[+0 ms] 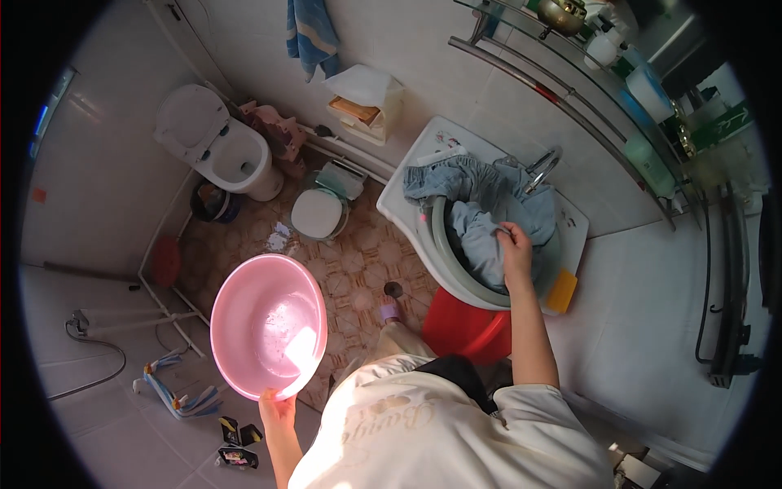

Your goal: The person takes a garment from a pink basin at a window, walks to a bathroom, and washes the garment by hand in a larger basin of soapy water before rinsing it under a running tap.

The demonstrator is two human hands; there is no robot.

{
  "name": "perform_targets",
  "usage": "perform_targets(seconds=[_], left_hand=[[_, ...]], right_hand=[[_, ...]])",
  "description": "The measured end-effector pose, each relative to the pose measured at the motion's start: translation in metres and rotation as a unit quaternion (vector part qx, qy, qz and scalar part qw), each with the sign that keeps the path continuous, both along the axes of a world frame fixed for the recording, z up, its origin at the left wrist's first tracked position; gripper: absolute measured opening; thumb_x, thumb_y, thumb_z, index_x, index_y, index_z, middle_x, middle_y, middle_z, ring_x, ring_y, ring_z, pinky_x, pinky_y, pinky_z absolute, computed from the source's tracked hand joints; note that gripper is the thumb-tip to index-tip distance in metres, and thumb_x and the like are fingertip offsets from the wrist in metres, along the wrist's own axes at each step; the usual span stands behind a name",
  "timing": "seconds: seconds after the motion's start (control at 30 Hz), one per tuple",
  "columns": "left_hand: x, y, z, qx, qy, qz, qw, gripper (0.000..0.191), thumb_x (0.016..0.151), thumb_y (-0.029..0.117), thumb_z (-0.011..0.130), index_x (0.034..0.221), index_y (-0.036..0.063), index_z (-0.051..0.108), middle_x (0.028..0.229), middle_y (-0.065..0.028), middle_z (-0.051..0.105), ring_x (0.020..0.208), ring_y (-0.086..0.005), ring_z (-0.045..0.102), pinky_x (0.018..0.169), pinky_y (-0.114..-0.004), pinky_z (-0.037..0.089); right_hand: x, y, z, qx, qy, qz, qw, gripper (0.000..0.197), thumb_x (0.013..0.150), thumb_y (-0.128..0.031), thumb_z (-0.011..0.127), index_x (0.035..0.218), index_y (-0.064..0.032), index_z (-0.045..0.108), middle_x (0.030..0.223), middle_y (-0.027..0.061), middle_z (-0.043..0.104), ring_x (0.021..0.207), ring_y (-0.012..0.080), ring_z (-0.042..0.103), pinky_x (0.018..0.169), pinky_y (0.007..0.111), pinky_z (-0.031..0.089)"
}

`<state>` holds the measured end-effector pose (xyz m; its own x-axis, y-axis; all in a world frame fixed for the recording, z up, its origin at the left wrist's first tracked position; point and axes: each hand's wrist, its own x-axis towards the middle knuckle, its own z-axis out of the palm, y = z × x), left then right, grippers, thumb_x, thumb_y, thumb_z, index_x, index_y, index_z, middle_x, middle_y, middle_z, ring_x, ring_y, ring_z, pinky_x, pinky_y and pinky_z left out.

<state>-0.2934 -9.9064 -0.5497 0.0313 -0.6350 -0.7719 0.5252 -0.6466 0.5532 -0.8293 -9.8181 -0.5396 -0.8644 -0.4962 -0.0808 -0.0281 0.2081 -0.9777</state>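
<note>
My left hand (278, 406) grips the near rim of a pink plastic basin (256, 330), held out over the floor on the left. Sunlight falls on the inside of the basin, and nothing lies in it. At the washbasin (397, 202), my right hand (517, 247) pinches a fold of light blue-grey cloth (479, 235). The cloth is bunched inside a greenish round tub (441, 235) set in the washbasin. More of this fabric, with a gathered waistband (434, 178), drapes over the tub's far edge below the chrome faucet (540, 171).
Below the washbasin stands a red plastic bucket (455, 327). A yellow cloth or sponge (561, 292) hangs at the counter's right corner. Farther off are a toilet (244, 159), a small white-topped stool or bin (316, 213) and a dark bucket (211, 202). A glass shelf (568, 67) with bottles juts from the wall.
</note>
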Motion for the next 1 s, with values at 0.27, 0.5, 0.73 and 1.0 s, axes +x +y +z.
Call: perform_targets(seconds=[0.27, 0.5, 0.73, 1.0], left_hand=[[0.023, -0.034, -0.042, 0.024, 0.059, 0.009, 0.998, 0.02, 0.079, 0.014, 0.062, 0.078, -0.0054, 0.059, 0.084, -0.0175, 0.062, 0.087, -0.0339, 0.061, 0.081, -0.049, 0.052], [-0.033, -0.07, -0.008, 0.029, 0.137, -0.062, 0.988, 0.032, 0.072, 0.022, 0.07, 0.085, -0.0051, 0.059, 0.115, -0.0286, 0.051, 0.102, -0.0427, 0.054, 0.069, -0.038, 0.058], [-0.014, -0.096, -0.023, -0.038, 0.118, -0.073, 0.99, 0.042, 0.07, 0.021, 0.072, 0.099, -0.0055, 0.055, 0.117, -0.0266, 0.05, 0.103, -0.0424, 0.054, 0.074, -0.038, 0.057], [0.003, -0.08, -0.048, -0.054, 0.144, -0.047, 0.987, 0.04, 0.067, 0.02, 0.072, 0.095, -0.0058, 0.057, 0.109, -0.0267, 0.054, 0.098, -0.0446, 0.055, 0.075, -0.043, 0.056]], right_hand=[[-0.102, 0.083, 0.072, -0.173, 0.016, -0.432, 0.885, 0.028, 0.079, -0.016, 0.046, 0.1, -0.0004, 0.055, 0.103, 0.0106, 0.055, 0.095, 0.0225, 0.052, 0.09, 0.029, 0.038], [-0.109, 0.045, -0.021, 0.094, 0.0, -0.209, 0.973, 0.059, 0.076, -0.023, 0.063, 0.125, -0.0009, 0.039, 0.127, 0.0179, 0.039, 0.112, 0.0283, 0.044, 0.095, 0.034, 0.036], [-0.034, -0.071, -0.014, 0.476, 0.2, 0.037, 0.856, 0.09, 0.059, -0.035, 0.08, 0.135, -0.0226, 0.033, 0.146, 0.0173, 0.012, 0.133, 0.0393, 0.016, 0.098, 0.052, 0.032], [-0.066, -0.043, -0.065, 0.28, 0.267, -0.03, 0.922, 0.051, 0.069, -0.012, 0.068, 0.116, -0.0071, 0.048, 0.136, 0.0147, 0.035, 0.123, 0.0336, 0.037, 0.095, 0.044, 0.038]])
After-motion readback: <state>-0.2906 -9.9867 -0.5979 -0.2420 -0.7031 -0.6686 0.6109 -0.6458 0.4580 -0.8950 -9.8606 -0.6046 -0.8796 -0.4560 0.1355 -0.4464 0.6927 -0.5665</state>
